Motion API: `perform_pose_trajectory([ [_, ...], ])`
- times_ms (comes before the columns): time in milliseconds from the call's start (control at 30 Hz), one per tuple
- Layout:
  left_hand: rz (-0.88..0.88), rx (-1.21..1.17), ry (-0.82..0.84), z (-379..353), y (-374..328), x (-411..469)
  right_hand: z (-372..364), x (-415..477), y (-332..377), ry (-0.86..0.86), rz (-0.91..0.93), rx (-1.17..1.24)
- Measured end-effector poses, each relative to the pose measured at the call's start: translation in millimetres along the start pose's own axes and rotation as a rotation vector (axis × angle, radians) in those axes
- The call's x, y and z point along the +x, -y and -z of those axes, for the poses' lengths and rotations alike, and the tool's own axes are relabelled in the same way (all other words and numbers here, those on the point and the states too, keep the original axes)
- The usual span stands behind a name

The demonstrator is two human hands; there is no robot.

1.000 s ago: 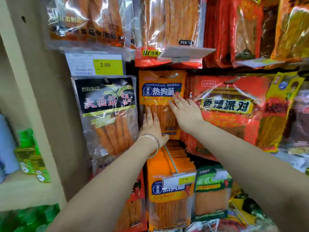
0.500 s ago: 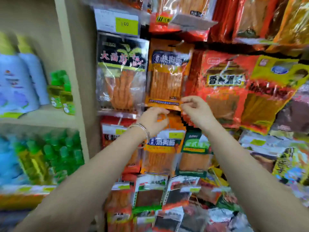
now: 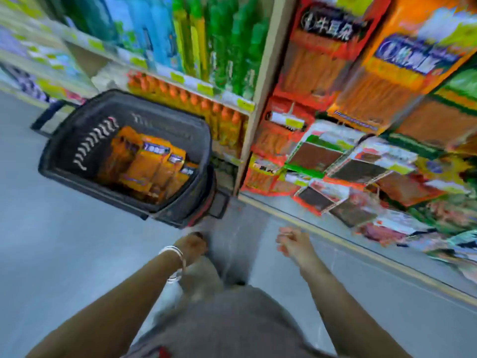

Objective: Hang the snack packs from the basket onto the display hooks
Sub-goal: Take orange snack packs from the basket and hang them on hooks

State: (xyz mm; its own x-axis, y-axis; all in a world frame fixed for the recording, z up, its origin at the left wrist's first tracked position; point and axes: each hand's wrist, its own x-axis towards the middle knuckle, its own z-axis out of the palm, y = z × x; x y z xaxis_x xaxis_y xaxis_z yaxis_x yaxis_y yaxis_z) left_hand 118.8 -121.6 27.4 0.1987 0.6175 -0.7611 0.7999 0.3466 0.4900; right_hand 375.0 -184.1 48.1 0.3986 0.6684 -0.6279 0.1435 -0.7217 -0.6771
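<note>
Dark slotted plastic basket (image 3: 85, 143) on smooth grey floor (image 3: 64, 254) holds glossy orange snack packs (image 3: 149, 166). Left hand (image 3: 192, 245) and right hand (image 3: 294, 241): blurred, fingers loosely curled, holding nothing.

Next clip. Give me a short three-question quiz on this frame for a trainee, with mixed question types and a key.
1. True or false: the basket stands on the floor, to the left of the hanging snack display.
2. What do the left hand and right hand hold? A) a snack pack each B) nothing C) a price tag
3. Fill in: the snack packs lying in the basket are mainly ____ in colour.
Key: 1 true; 2 B, both hands hang low and empty, apart from the basket; 3 orange.
</note>
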Motion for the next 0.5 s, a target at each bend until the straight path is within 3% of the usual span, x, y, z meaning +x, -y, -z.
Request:
perform_pose_trajectory([
  [100,0.097,0.007,0.053,11.1,52.9,-2.7,-53.2,-10.1,-16.4,0.158,-0.136,-0.13],
  [167,0.129,0.006,0.002,22.6,80.4,-4.4,-81.9,-9.6,-12.4,0.223,-0.155,-0.213],
  [300,0.157,0.017,0.094,71.6,113.8,2.1,-136.1,2.3,23.7,0.335,-0.091,-0.39],
  [500,0.12,0.11,0.161,177.0,129.0,36.3,-225.0,33.5,102.9,0.408,-0.027,-0.344],
])
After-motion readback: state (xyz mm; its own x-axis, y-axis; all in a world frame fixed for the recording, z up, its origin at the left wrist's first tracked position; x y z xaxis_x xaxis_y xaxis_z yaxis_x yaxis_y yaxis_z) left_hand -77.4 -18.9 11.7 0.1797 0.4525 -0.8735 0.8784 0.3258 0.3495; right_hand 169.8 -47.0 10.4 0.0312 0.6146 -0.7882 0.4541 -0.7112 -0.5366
